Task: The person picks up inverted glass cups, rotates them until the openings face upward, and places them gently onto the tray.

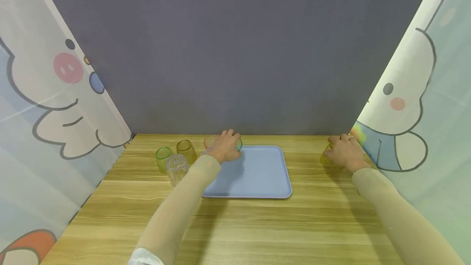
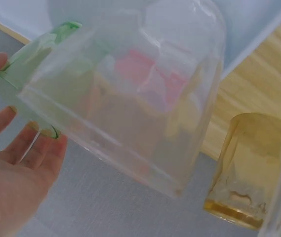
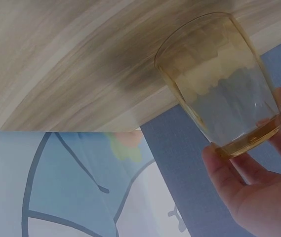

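Gripping an amber tumbler point(image 3: 224, 84), the right hand point(image 1: 345, 151) lies right of the tray point(image 1: 263, 175); the left hand point(image 1: 226, 147) grips a green tumbler point(image 2: 31, 64).

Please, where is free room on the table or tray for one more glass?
The tray is bare in its middle and right part. The table is bare between the tray and right hand, and in front of the tray. Crowded: left of the tray, where a clear glass, green glass and amber glass stand close, and around the left hand.
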Motion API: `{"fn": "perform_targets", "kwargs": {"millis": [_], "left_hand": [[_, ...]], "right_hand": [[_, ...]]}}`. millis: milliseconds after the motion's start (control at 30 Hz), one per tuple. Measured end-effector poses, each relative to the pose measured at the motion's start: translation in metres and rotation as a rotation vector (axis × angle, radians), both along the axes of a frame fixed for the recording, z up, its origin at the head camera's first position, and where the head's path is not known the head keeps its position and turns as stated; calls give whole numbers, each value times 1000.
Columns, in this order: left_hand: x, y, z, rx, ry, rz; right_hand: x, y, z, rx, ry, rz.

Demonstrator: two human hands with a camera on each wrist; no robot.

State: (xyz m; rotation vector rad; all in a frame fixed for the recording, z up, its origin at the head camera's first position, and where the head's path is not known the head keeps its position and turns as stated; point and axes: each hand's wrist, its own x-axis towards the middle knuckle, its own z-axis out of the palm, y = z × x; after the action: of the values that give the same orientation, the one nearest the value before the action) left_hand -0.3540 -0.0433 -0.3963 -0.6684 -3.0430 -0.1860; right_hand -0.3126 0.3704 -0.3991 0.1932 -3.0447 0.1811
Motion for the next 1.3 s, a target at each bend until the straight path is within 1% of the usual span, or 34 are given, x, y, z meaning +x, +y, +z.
{"fn": "perform_targets", "kwargs": {"millis": [100, 200, 467, 700, 933, 1033, 1200, 1300], "left_hand": [[0, 0, 2, -12, -24, 3], [-1, 0, 2, -7, -31, 6], [-5, 1, -3, 0, -7, -6], [-3, 0, -4, 25, -13, -8], [-5, 1, -8, 20, -18, 1], [-5, 1, -8, 17, -12, -5], [-3, -1, -5, 41, -5, -13], [-2, -3, -4, 52, -2, -19]], "right_hand": [[0, -1, 0, 14, 9, 4], [0, -1, 0, 15, 8, 3], [-1, 1, 0, -16, -11, -4], [-2, 1, 0, -25, -9, -1], [-3, 0, 0, -27, -8, -8], [-3, 1, 1, -25, -7, -6], [-4, 0, 3, -48, -6, 6], [-4, 0, 4, -30, 3, 16]]}}
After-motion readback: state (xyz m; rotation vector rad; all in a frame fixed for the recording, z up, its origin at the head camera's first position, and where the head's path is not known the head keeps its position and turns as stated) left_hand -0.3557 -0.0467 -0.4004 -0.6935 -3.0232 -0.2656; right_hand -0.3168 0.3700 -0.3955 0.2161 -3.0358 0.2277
